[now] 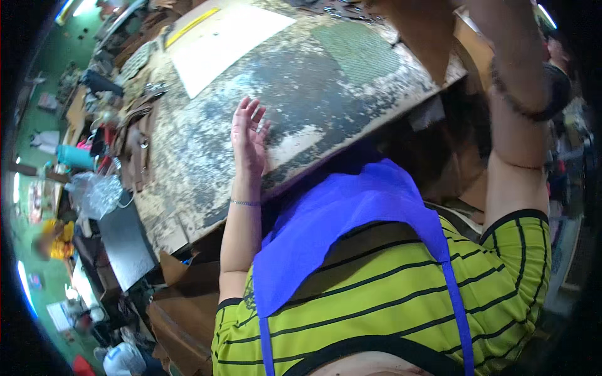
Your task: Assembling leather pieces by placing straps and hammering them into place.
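My left hand (249, 136) is held above the worn, paint-speckled tabletop (251, 75), palm turned inward. Its fingers are apart and slightly curled, with nothing in them. At the upper right my right arm is raised close to the camera, with a dark band and a watch (555, 94) on it. The right hand (511, 41) is blurred and cut by the top edge, so its fingers do not show. Beside it a brown leather-like sheet (426, 37) hangs over the table's right end; whether that hand grips it is hidden.
On the table lie a white sheet (226, 41), a yellow ruler (191, 28) and a green textured mat (357, 50). Brown strips (138, 147) and a clear plastic bag (97, 194) crowd the left side. Brown sheets (182, 319) hang below the near left edge.
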{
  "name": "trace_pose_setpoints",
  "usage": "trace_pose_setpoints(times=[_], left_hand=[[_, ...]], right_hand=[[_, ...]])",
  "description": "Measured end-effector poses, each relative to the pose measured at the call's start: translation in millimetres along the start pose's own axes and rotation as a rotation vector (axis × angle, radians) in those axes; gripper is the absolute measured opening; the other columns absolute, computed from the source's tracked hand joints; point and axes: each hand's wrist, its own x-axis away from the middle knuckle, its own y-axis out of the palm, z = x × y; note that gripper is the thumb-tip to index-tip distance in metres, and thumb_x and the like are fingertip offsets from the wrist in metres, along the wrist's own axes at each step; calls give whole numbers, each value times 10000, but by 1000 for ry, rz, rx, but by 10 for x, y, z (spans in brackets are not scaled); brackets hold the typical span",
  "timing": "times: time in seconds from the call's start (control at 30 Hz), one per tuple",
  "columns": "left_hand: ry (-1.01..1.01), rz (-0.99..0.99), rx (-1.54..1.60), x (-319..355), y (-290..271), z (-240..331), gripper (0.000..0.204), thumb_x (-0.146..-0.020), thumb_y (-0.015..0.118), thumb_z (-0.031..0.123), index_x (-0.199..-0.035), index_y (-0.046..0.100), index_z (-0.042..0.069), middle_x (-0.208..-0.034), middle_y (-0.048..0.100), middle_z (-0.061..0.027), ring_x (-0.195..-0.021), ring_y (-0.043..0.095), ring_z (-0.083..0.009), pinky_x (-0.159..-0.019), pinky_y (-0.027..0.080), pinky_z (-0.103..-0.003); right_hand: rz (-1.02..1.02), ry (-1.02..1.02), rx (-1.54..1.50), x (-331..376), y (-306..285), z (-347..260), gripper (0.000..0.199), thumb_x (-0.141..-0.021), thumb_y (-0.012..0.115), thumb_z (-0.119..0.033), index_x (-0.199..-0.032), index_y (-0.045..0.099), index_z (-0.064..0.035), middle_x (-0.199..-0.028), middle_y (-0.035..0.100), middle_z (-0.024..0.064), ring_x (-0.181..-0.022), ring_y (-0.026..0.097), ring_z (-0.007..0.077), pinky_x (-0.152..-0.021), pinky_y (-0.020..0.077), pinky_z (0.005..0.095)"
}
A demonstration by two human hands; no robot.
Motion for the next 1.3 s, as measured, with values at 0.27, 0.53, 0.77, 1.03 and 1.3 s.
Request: trace_pose_setpoints(times=[0.27, 0.53, 0.77, 1.03, 1.3], left_hand=[[132, -138, 105, 57, -2235, -96, 679, -908, 368, 575, -1412, 271, 130, -1413, 333, -94, -1298, 315, -229, -1078, 238, -426], [182, 72, -136, 601, -2959, 625, 631, -908, 408, 524, -1377, 313, 112, -1341, 385, -88, -1214, 367, -224, -1013, 290, -407], [274, 176, -357, 470, -3166, 1394, 589, -908, 443, 479, -1346, 351, 97, -1279, 431, -83, -1141, 412, -220, -957, 335, -390], [270, 366, -559, 638, -3324, 1787, 542, -907, 483, 428, -1311, 393, 79, -1207, 484, -77, -1057, 464, -216, -892, 387, -370], [178, 538, -634, 846, -3339, 1415, 494, -907, 523, 377, -1277, 436, 61, -1135, 536, -72, -973, 516, -211, -827, 439, -351]], right_hand=[[-851, 267, -1203, 496, 1706, -731, 297, -900, 504, -174, -1158, 558, -37, -1104, 611, 157, -1042, 575, 298, -911, 441, 363], [-279, 622, -395, 932, 3217, 1025, 375, -851, 591, -314, -1098, 592, -32, -1056, 615, 170, -995, 588, 319, -870, 469, 385], [-375, 727, -126, 648, 3909, 1485, 528, -867, 550, -410, -1193, 523, 4, -1169, 547, 214, -1097, 520, 371, -947, 409, 422], [-779, 856, 2, 345, 3686, 1473, 501, -778, 659, -458, -1103, 613, -78, -1149, 588, 158, -1081, 544, 313, -923, 415, 460], [-198, 841, -301, 942, 1980, 1633, 344, -871, 625, -267, -1035, 591, 34, -900, 643, 68, -819, 576, 116, -725, 469, 279]])
